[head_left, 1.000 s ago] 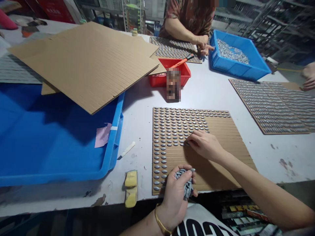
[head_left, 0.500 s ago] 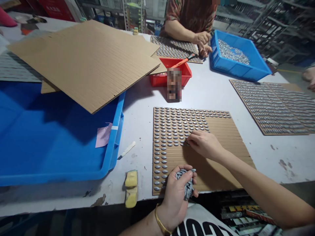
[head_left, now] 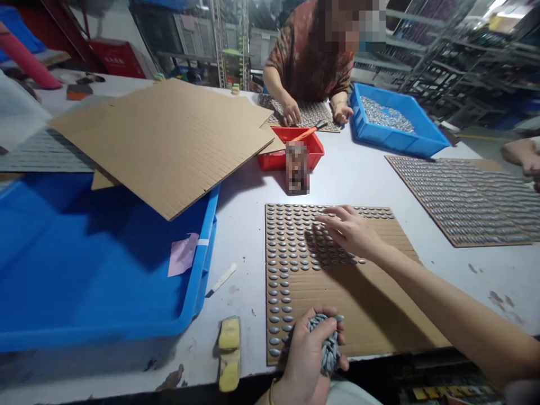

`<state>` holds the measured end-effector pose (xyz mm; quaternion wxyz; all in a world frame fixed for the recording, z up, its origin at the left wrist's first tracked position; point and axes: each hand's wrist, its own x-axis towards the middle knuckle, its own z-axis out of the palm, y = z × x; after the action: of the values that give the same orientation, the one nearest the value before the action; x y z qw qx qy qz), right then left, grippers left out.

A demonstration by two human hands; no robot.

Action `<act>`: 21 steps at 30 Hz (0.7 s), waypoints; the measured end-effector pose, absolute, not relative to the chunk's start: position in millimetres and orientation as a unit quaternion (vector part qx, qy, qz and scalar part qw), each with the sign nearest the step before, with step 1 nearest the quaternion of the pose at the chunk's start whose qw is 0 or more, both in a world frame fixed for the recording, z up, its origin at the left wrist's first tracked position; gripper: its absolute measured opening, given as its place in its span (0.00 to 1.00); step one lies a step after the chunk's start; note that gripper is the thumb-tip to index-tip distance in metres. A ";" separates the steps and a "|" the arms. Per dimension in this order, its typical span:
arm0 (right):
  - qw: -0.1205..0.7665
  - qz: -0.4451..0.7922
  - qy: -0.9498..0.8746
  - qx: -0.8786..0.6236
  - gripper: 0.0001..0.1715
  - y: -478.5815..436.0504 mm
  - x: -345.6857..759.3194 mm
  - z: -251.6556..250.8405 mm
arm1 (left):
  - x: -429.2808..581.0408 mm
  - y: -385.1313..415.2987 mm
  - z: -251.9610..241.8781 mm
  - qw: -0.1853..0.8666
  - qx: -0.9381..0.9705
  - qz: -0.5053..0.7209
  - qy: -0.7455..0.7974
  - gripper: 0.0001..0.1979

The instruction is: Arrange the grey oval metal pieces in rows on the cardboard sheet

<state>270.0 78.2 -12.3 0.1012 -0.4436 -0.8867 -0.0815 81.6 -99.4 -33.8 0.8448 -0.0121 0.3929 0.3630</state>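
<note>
My left hand (head_left: 310, 349) is curled around a heap of small grey oval pieces (head_left: 329, 351), thumb on top, above the near edge of the cardboard sheet (head_left: 371, 315). Rows of the same pointed oval pieces (head_left: 291, 228) lie across the sheet's far part and down its left side. Over the far rows hovers my right hand (head_left: 348, 229), fingers stretched out and slightly apart, no piece visible in them. Its shadow falls on the rows below, and the hand hides some pieces. Whether its fingertips touch the pieces I cannot tell.
Left stands a large blue tray (head_left: 185, 315) with cardboard sheets (head_left: 169, 140) across it. A red bin (head_left: 274, 163) holds an orange-handled tool. Yellow blocks (head_left: 229, 354) lie near the table edge. Across the table, a co-worker's hands (head_left: 291, 112) are at another filled sheet, beside a blue crate (head_left: 399, 140).
My right hand has moved from the lower row up to the far rows, its pinched fingers now extended. My left hand keeps its pieces. The view has tilted up; the co-worker's hands have parted.
</note>
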 end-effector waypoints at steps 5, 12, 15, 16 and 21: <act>0.043 -0.177 -0.888 -0.422 0.32 143.8 263.8 -18.5 | 78.1 -97.9 -47.7 0.873 0.009 0.331 0.360 0.17; 0.042 -0.232 -0.888 -0.395 0.36 227.8 260.7 -19.5 | 75.4 -92.2 -72.9 0.882 0.054 0.322 0.340 0.23; 0.063 -0.231 -0.872 -0.428 0.35 254.8 263.8 -10.3 | 72.0 -87.4 -70.1 0.878 0.056 0.325 0.346 0.24; 0.076 -0.224 -0.862 -0.449 0.33 260.0 265.0 -6.1 | 70.6 -85.9 -67.1 0.877 0.054 0.325 0.350 0.24; 0.184 -0.113 -0.829 -0.515 0.26 219.3 265.3 10.8 | 63.1 -79.5 -46.3 0.864 0.034 0.321 0.387 0.22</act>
<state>265.3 219.3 10.8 0.1842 -0.5152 -0.8294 -0.1126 63.1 -79.5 -46.3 0.8638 0.0338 0.3870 0.3208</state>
